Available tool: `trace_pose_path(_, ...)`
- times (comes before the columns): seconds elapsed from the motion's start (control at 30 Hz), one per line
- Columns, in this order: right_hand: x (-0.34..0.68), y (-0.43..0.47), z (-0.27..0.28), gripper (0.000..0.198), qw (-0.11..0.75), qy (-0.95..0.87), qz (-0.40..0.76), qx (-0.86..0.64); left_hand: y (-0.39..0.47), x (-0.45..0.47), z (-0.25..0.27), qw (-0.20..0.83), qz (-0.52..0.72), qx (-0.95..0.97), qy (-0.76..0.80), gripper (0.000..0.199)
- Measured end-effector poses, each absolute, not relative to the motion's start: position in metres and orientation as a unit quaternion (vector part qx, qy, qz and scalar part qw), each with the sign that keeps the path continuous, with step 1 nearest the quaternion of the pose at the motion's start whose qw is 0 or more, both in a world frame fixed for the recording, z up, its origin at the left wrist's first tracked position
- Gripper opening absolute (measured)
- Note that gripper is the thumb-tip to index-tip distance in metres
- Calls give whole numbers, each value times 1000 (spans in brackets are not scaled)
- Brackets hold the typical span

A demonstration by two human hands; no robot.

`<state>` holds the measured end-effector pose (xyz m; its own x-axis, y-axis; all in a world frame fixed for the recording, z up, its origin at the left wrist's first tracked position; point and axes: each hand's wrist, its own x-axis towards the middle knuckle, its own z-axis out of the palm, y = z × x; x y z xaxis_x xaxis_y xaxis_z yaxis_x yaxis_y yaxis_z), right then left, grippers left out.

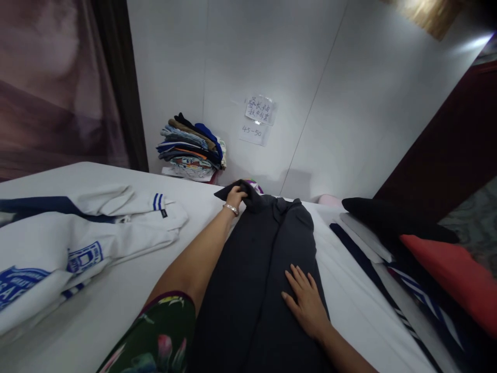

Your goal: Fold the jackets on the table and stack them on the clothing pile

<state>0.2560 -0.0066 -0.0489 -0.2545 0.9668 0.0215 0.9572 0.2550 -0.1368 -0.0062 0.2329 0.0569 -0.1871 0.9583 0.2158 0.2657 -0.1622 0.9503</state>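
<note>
While my left hand [235, 197] grips the dark garment [248, 264] at its far end, fingers closed, my right hand [305, 303] lies open upon it; presumably to steady it on the counter [345, 295].

Collared garment [248, 269]: plain charcoal grey, lengthwise line down the middle; spread lengthwise on white table [341, 280], collar end farthest, far-left corner raised, bunched

The middle garment [256, 274] is plain dark grey. On the left, a white top [132, 238] carries blue prints and blue stripes. At right, one cloth [454, 269] is coral red. The near sleeve [157, 329] is green with pink flowers.
</note>
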Motion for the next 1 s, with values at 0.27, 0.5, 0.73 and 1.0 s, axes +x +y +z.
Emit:
trace_pose_path(0.27, 253, -6, -46, 63, 66, -792, 36, -606, 134, 59, 2, 41, 189, 953, 232, 11)
trace_pose_path(0.5, 257, -5, -45, 56, 213, -753, 139, -607, 99, 55, -3, 57, 160, 938, 303, 19)
trace_pose_path(0.73, 292, -4, -55, 51, 531, -493, 227, -650, 70, -13, -3, 121, 194, 842, 489, 50)
trace_pose_path(1.0, 337, 27, -45, 52, 540, -460, 186, -680, 30, -70, -16, 252, 122, 691, 666, 66)
